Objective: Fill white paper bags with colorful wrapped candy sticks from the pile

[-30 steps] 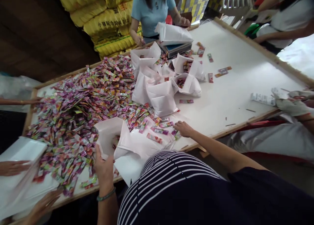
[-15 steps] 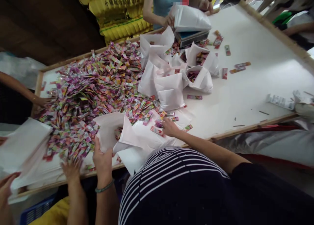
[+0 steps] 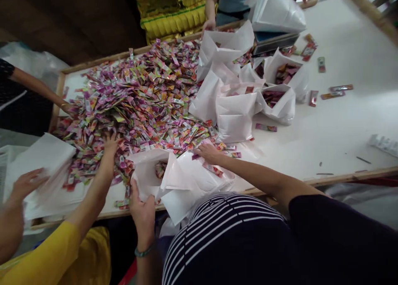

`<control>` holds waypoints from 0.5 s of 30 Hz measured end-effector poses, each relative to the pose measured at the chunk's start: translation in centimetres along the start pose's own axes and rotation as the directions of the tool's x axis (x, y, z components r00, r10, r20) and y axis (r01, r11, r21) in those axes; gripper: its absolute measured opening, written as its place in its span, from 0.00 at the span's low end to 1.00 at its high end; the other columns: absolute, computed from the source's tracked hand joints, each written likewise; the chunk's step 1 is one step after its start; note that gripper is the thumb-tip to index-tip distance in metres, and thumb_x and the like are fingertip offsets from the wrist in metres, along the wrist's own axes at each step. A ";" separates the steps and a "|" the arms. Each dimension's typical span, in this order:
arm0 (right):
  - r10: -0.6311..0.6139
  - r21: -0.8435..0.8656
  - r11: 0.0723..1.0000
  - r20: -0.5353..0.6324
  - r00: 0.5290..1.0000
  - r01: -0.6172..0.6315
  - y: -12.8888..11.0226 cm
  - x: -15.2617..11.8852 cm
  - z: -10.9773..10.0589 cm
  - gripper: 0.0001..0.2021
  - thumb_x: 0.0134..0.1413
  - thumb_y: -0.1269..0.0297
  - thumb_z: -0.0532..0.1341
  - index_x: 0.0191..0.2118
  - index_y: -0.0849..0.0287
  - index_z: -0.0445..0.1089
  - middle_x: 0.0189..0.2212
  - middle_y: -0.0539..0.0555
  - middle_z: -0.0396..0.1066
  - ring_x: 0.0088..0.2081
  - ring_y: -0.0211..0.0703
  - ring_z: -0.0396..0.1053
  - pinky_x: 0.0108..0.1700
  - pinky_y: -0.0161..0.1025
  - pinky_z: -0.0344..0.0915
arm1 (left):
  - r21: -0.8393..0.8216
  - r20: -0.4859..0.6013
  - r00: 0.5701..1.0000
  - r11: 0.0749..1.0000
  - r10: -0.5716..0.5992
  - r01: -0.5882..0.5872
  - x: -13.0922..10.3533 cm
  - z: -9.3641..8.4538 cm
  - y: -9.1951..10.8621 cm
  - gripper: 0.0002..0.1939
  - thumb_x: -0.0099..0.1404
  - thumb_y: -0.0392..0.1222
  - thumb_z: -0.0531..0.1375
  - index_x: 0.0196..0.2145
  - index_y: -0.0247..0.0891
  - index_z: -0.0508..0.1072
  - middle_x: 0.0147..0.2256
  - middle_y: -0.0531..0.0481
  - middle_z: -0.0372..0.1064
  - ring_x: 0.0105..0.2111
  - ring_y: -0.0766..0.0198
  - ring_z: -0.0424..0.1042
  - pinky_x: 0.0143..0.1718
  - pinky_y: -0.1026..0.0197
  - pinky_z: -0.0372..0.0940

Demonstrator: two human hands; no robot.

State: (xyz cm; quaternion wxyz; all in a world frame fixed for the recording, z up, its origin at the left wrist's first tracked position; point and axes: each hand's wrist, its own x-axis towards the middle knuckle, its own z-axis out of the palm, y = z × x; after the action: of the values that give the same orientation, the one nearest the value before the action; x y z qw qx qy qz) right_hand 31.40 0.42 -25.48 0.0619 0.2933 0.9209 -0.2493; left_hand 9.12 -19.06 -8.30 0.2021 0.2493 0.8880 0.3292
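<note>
My left hand (image 3: 143, 212), with a beaded bracelet at the wrist, grips the near side of an open white bag (image 3: 146, 165). Several small packets show in the bag's mouth. Just right of the bag, my right hand (image 3: 209, 153) is closed, with a small purple packet (image 3: 195, 157) at its fingertips. Below that hand lie a flat white bag (image 3: 189, 169) and a red packet (image 3: 214, 169). Behind both hands spreads a big heap of colourful stick packets (image 3: 149, 98).
Filled white bags (image 3: 234, 115) stand beyond my right hand. A blue-topped box (image 3: 275, 42) bears another bag. A co-worker's yellow sleeve (image 3: 59, 247) is close on my left, one hand (image 3: 110, 146) on the heap. Others work at the far side. A wooden rim (image 3: 311, 178) edges the table.
My view has shifted left. My right hand has moved left over the table towards the open bag, with the purple packet. The yellow-sleeved co-worker's hand has reached farther into the heap.
</note>
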 end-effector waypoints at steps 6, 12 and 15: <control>-0.090 -0.017 0.996 0.079 0.993 0.092 1.4 10.6 -2.9 0.19 0.64 0.73 0.53 0.58 0.64 0.71 0.54 0.67 0.70 0.57 0.52 0.64 0.60 0.47 0.56 | 0.058 0.030 0.998 0.997 -0.048 0.047 0.3 -0.1 -0.7 0.43 0.53 0.35 0.60 0.68 0.46 0.61 0.63 0.45 0.66 0.59 0.46 0.68 0.61 0.47 0.64; 0.186 -0.147 0.976 0.175 0.967 -0.161 2.1 19.5 -3.8 0.66 0.34 0.53 0.78 0.75 0.51 0.37 0.72 0.71 0.37 0.69 0.77 0.41 0.63 0.71 0.46 | 0.203 0.026 0.999 0.979 -0.022 0.016 -0.2 -0.8 -2.1 0.40 0.60 0.39 0.58 0.70 0.45 0.57 0.63 0.44 0.66 0.53 0.50 0.74 0.48 0.55 0.72; 0.219 -0.147 0.971 0.227 0.949 -0.189 1.7 20.7 -2.3 0.67 0.31 0.52 0.78 0.74 0.45 0.38 0.73 0.69 0.34 0.70 0.79 0.39 0.61 0.70 0.52 | 0.318 0.028 0.994 0.942 0.103 -0.107 -0.2 -1.0 -3.0 0.37 0.64 0.40 0.56 0.70 0.42 0.55 0.64 0.43 0.63 0.59 0.51 0.69 0.54 0.54 0.70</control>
State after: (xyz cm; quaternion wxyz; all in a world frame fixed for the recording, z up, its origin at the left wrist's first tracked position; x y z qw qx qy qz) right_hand 15.44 13.30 -29.63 0.2171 0.3501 0.8848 -0.2179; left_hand 7.77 -21.63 -9.64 0.1464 0.3274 0.9139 0.1903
